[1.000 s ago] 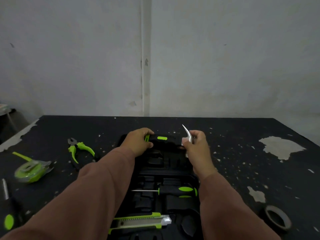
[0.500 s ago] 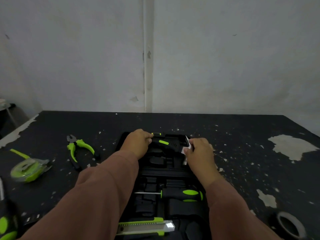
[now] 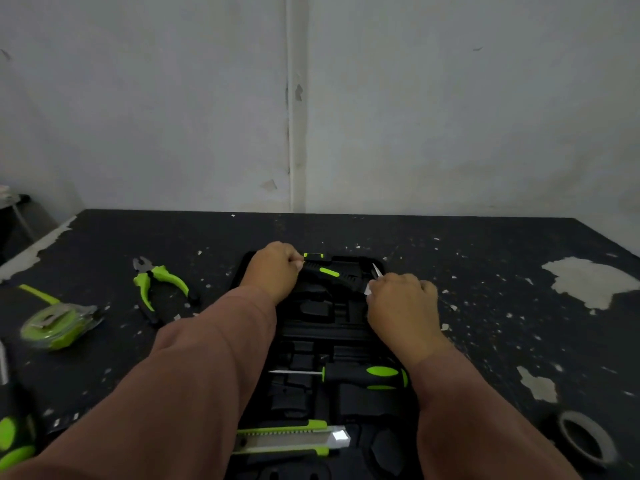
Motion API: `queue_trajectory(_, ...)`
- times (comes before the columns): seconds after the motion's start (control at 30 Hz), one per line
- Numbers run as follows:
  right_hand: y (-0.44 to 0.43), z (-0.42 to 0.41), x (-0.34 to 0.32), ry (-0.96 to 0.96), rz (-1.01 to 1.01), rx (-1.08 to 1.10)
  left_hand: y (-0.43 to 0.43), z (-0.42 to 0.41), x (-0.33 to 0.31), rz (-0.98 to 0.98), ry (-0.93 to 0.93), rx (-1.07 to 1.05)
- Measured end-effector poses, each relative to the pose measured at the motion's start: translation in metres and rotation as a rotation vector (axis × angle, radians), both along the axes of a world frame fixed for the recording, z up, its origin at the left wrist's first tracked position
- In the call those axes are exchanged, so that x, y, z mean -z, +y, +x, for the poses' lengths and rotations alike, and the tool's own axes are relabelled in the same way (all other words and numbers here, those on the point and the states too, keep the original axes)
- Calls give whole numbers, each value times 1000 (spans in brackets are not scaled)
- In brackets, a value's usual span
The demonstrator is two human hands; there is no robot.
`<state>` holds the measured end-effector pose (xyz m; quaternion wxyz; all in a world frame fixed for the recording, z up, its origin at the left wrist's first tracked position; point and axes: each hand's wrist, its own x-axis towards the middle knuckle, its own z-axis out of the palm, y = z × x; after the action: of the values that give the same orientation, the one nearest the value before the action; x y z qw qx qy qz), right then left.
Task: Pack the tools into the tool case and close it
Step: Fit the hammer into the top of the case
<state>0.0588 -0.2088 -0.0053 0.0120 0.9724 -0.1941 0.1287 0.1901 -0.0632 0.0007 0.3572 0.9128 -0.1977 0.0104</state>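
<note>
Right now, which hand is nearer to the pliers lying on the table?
Left. The left hand sits just right of the pliers, gripping the hammer by its handle; the right hand is farther right, at its head.

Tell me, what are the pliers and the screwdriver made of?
Pliers: the dull grey head looks like metal. The green-and-black handles look like matte plastic or rubber.
Screwdriver: the thin, pale shaft is probably steel. The black handle with green patches looks like matte plastic or rubber.
</note>
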Motion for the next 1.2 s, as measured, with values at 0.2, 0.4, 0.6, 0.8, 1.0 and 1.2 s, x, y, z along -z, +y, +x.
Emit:
queue_trajectory(0.2, 4, -1, 0, 86, 39, 49, 2, 2, -1, -46, 29, -22)
queue_trajectory(0.4, 6, -1, -7, 143, 2, 23, 0, 7, -1, 94, 48, -70)
queue_trajectory(0.6, 10, 2, -24, 254, -50, 16, -2, 0, -1, 290, -73, -93)
queue_trajectory(0.8, 12, 0, -20, 258, -46, 21, 4, 1, 6, 235, -90, -109)
queue_trajectory(1.0, 11, -4, -16, 228, -5, 28, 3, 6, 9, 194, -90, -189)
queue_trajectory(1.2, 10, -4, -10, 195, -60, 11, 2, 11, -2, 350, 126, -163)
